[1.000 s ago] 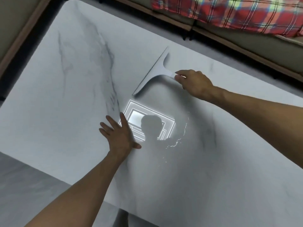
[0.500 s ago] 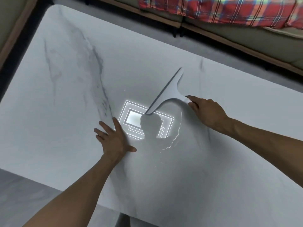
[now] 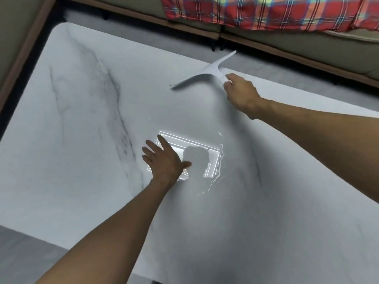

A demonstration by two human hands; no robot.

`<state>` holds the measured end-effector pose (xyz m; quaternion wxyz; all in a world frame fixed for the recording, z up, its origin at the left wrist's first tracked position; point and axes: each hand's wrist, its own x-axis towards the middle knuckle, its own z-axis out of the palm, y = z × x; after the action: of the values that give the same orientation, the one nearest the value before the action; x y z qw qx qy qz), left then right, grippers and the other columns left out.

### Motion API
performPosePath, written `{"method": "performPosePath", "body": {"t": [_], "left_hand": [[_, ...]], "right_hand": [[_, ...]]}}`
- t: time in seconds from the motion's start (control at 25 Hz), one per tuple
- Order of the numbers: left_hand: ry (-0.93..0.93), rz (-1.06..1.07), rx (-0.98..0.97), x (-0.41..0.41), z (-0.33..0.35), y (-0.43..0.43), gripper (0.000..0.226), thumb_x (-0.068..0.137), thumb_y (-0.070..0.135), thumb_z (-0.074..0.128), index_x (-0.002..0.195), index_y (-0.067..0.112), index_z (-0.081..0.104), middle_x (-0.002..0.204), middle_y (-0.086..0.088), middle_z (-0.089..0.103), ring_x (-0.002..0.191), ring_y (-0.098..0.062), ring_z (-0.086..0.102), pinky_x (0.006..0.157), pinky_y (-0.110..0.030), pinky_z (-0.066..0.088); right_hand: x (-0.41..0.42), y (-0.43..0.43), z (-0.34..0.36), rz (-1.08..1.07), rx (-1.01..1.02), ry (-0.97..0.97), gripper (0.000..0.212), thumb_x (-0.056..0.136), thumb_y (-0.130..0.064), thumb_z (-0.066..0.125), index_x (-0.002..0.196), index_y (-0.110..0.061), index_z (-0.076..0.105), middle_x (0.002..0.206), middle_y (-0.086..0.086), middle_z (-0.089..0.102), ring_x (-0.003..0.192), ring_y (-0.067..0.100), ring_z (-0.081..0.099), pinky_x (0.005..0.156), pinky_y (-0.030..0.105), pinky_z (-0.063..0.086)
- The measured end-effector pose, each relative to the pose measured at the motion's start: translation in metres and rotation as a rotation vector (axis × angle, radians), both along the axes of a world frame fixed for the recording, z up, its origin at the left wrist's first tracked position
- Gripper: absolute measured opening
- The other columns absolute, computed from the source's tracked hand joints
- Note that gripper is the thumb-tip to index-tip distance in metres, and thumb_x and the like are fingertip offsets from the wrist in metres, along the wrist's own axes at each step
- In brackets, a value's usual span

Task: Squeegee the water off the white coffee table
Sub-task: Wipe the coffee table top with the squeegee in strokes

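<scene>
The white marble-veined coffee table (image 3: 82,160) fills most of the view. My right hand (image 3: 241,94) grips the handle of a white T-shaped squeegee (image 3: 202,75), whose blade lies near the table's far edge, its right tip reaching past that edge. My left hand (image 3: 164,160) lies flat on the tabletop with fingers spread. A thin puddle of water (image 3: 217,167) glints just right of the left hand, around a bright reflection of a ceiling light.
A sofa with a wooden base (image 3: 287,50) runs along the far side, with a red plaid blanket (image 3: 266,11) on it. Grey floor (image 3: 24,255) shows at the near left. A dark gap borders the table's left edge.
My right hand has carried the squeegee from the puddle area away toward the far edge of the table. My left hand stays flat in about the same spot.
</scene>
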<state>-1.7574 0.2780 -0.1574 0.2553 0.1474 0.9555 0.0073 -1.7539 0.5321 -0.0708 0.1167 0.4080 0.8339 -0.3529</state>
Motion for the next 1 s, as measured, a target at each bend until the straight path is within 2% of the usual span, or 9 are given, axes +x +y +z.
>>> {"method": "performPosePath", "body": {"t": [0.08, 0.24, 0.36, 0.44, 0.52, 0.6, 0.76, 0.92, 1.0], "left_hand": [[0.060, 0.016, -0.009, -0.003, 0.001, -0.010, 0.134, 0.057, 0.066, 0.079, 0.149, -0.001, 0.009, 0.151, -0.038, 0.012, 0.138, -0.056, 0.019, 0.114, -0.056, 0.021], [0.066, 0.114, -0.030, -0.023, 0.011, -0.045, 0.125, 0.060, 0.056, 0.083, 0.147, -0.002, 0.014, 0.150, -0.037, 0.017, 0.136, -0.053, 0.024, 0.115, -0.053, 0.024], [0.054, 0.228, 0.012, -0.038, 0.021, -0.069, 0.099, 0.068, 0.041, 0.082, 0.139, -0.001, 0.027, 0.141, -0.027, 0.034, 0.127, -0.042, 0.039, 0.108, -0.045, 0.034], [0.073, 0.285, 0.068, -0.042, 0.027, -0.079, 0.069, 0.079, 0.022, 0.070, 0.133, -0.001, 0.034, 0.131, -0.021, 0.042, 0.120, -0.038, 0.046, 0.103, -0.041, 0.038], [0.098, 0.321, 0.114, -0.042, 0.034, -0.081, 0.050, 0.084, 0.010, 0.055, 0.129, -0.003, 0.038, 0.126, -0.021, 0.046, 0.117, -0.038, 0.048, 0.101, -0.042, 0.039], [0.098, 0.305, 0.136, -0.038, 0.041, -0.076, 0.048, 0.085, 0.005, 0.050, 0.130, -0.005, 0.038, 0.126, -0.022, 0.047, 0.116, -0.038, 0.048, 0.101, -0.043, 0.038], [0.065, 0.117, 0.161, -0.017, 0.042, -0.044, 0.058, 0.081, 0.010, 0.058, 0.134, -0.002, 0.037, 0.126, -0.021, 0.045, 0.115, -0.038, 0.047, 0.101, -0.040, 0.039], [0.029, -0.014, 0.111, 0.006, 0.020, 0.004, 0.059, 0.075, 0.015, 0.058, 0.130, 0.004, 0.038, 0.123, -0.022, 0.043, 0.099, -0.041, 0.048, 0.093, -0.045, 0.043], [0.022, -0.091, 0.067, 0.017, 0.005, 0.027, 0.070, 0.073, 0.022, 0.061, 0.136, 0.009, 0.031, 0.133, -0.028, 0.037, 0.106, -0.050, 0.045, 0.096, -0.053, 0.041]], "right_hand": [[-0.032, -0.017, -0.013, -0.016, -0.041, 0.004, 0.044, 0.097, -0.026, 0.028, 0.140, -0.025, 0.039, 0.132, 0.014, 0.053, 0.108, 0.035, 0.051, 0.072, 0.033, 0.040], [-0.083, -0.067, -0.024, -0.095, -0.040, 0.055, 0.038, 0.094, -0.012, 0.030, 0.129, -0.011, 0.045, 0.124, 0.017, 0.056, 0.105, 0.036, 0.054, 0.073, 0.033, 0.036], [-0.086, -0.115, -0.030, 0.145, -0.036, 0.071, 0.036, 0.095, -0.011, 0.034, 0.130, -0.010, 0.045, 0.121, 0.017, 0.059, 0.110, 0.038, 0.054, 0.075, 0.031, 0.034], [-0.067, -0.139, -0.033, 0.366, -0.006, 0.076, 0.041, 0.097, -0.015, 0.036, 0.137, -0.014, 0.043, 0.125, 0.014, 0.060, 0.113, 0.038, 0.052, 0.080, 0.034, 0.036], [-0.036, -0.140, -0.034, 0.484, 0.058, 0.077, 0.045, 0.098, -0.018, 0.037, 0.142, -0.021, 0.040, 0.124, 0.013, 0.061, 0.111, 0.038, 0.053, 0.087, 0.037, 0.039], [0.002, -0.119, -0.033, 0.526, 0.090, 0.046, 0.043, 0.099, -0.024, 0.034, 0.141, -0.031, 0.040, 0.115, 0.016, 0.064, 0.103, 0.040, 0.057, 0.083, 0.040, 0.043], [0.103, -0.053, -0.028, 0.592, 0.164, -0.076, 0.041, 0.101, -0.034, 0.029, 0.139, -0.043, 0.037, 0.107, 0.006, 0.069, 0.091, 0.035, 0.062, 0.072, 0.036, 0.042], [0.189, 0.000, -0.011, 0.567, 0.204, -0.215, 0.041, 0.101, -0.036, 0.029, 0.140, -0.048, 0.036, 0.121, -0.003, 0.067, 0.103, 0.030, 0.062, 0.074, 0.032, 0.040], [0.204, 0.022, 0.002, 0.513, 0.215, -0.222, 0.040, 0.101, -0.039, 0.030, 0.139, -0.049, 0.039, 0.128, -0.005, 0.064, 0.109, 0.030, 0.061, 0.081, 0.034, 0.043]]}}
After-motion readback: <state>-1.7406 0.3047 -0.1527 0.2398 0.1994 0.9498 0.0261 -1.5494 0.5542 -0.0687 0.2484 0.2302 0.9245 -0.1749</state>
